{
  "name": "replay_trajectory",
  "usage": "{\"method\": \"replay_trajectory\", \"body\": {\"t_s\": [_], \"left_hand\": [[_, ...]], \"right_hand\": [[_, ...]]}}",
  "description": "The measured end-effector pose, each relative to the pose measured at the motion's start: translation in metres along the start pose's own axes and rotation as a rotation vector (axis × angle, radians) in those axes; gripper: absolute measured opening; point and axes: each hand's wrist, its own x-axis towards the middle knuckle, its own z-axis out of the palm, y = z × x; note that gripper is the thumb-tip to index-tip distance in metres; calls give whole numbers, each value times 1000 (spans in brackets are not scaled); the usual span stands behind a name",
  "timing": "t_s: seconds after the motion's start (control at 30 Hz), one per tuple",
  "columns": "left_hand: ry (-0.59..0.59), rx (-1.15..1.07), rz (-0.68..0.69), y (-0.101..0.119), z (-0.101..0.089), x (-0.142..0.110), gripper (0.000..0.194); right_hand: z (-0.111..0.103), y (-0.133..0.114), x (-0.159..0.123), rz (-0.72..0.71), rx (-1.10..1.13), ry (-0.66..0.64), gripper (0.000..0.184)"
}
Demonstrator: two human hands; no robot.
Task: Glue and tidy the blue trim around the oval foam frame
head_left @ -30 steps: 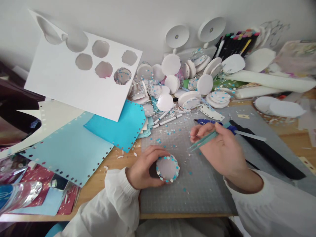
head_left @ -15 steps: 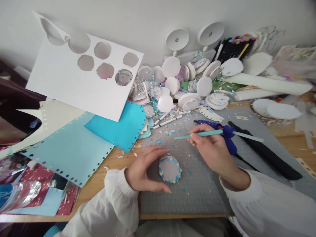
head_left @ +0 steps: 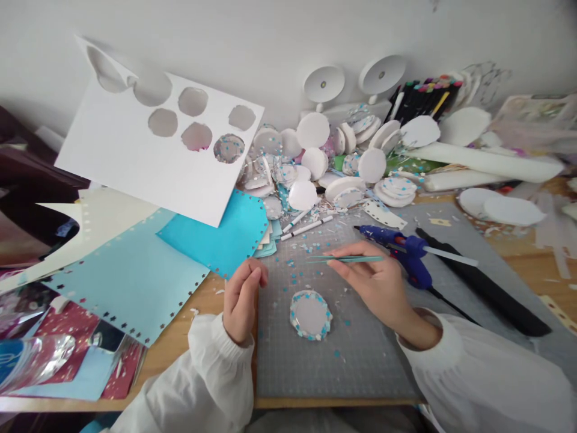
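Observation:
In my right hand [head_left: 372, 282] is a pair of teal tweezers [head_left: 356, 259], gripped between thumb and fingers with the tips pointing left over the grey cutting mat [head_left: 360, 367]. A round white disc [head_left: 311, 316], its rim trimmed with small blue and white pieces, lies flat on the mat below the tips and apart from them. My left hand [head_left: 243, 300] is raised at the mat's left edge, its fingers curled in and the thumb against them; nothing shows in it. Tiny blue and white bits [head_left: 300, 270] are scattered between the hands.
A blue glue gun [head_left: 412, 255] with a glue stick lies right of my right hand, beside a long black object [head_left: 482, 282]. White discs [head_left: 313, 130] are heaped at the back. On the left are blue paper [head_left: 216, 231] and a white sheet with round holes [head_left: 130, 150].
My left hand has pulled back from around the disc, leftward, and its fingers have closed. My right hand has shifted slightly down and left and turned the tweezers. The disc stays in place.

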Motion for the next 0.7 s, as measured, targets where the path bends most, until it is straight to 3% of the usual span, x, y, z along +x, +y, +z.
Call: {"method": "replay_trajectory", "body": {"t_s": [0.43, 0.7], "left_hand": [[-105, 186, 46, -1, -5, -7, 24], [-143, 177, 81, -8, -6, -9, 24]], "right_hand": [[13, 5, 0, -23, -140, -57, 3], [24, 10, 4, -45, -269, -80, 4]]}}
